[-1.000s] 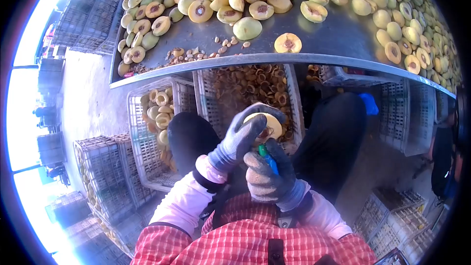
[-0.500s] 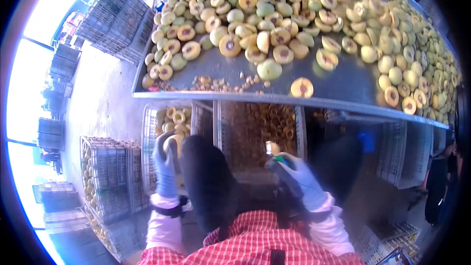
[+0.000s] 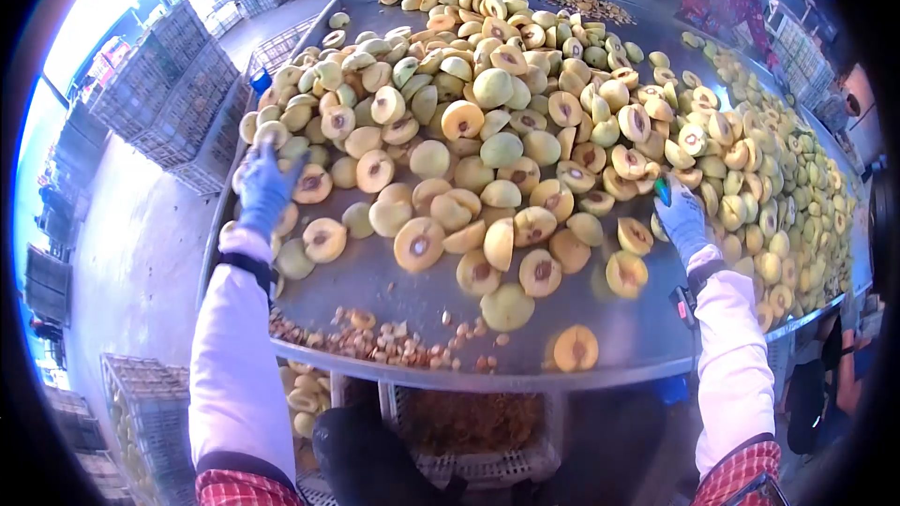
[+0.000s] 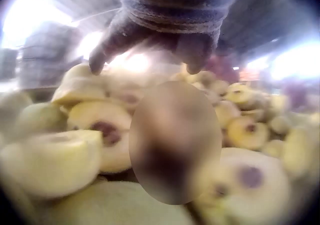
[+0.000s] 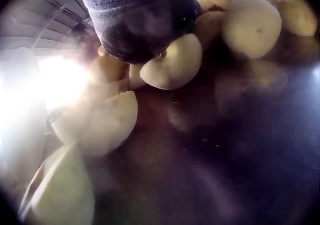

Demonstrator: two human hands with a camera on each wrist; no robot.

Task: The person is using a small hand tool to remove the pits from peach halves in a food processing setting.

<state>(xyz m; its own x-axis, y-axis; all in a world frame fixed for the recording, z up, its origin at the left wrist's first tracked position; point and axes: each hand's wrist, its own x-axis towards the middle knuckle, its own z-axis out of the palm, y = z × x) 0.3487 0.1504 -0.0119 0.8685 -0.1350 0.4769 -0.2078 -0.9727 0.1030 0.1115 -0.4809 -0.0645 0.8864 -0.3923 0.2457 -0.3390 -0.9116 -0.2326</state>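
Observation:
Halved peaches (image 3: 419, 243), greenish-yellow outside with brown pits or pit hollows, lie heaped on a metal table (image 3: 619, 342). My gloved left hand (image 3: 265, 189) reaches onto the heap's left edge, fingers spread and bent down over the halves. The left wrist view shows those fingertips (image 4: 97, 64) hanging right above peach halves (image 4: 102, 135). At the right of the heap, my gloved right hand (image 3: 682, 215) holds a green-handled tool (image 3: 663, 190); its tip is hidden. In the right wrist view the glove (image 5: 140, 24) overlaps a peach half (image 5: 172, 64).
Loose pits (image 3: 403, 349) and a single peach half (image 3: 576, 349) lie near the table's front rim (image 3: 469, 379). Below stand a crate (image 3: 473, 464) of brown scraps and more fruit at left. Stacked crates (image 3: 159, 84) line the left; other people work across the table.
My hands worked a peach half over my lap, then separated, the left carrying a half to the left crate. Now both reach forward onto the heap, and the head view has tilted up.

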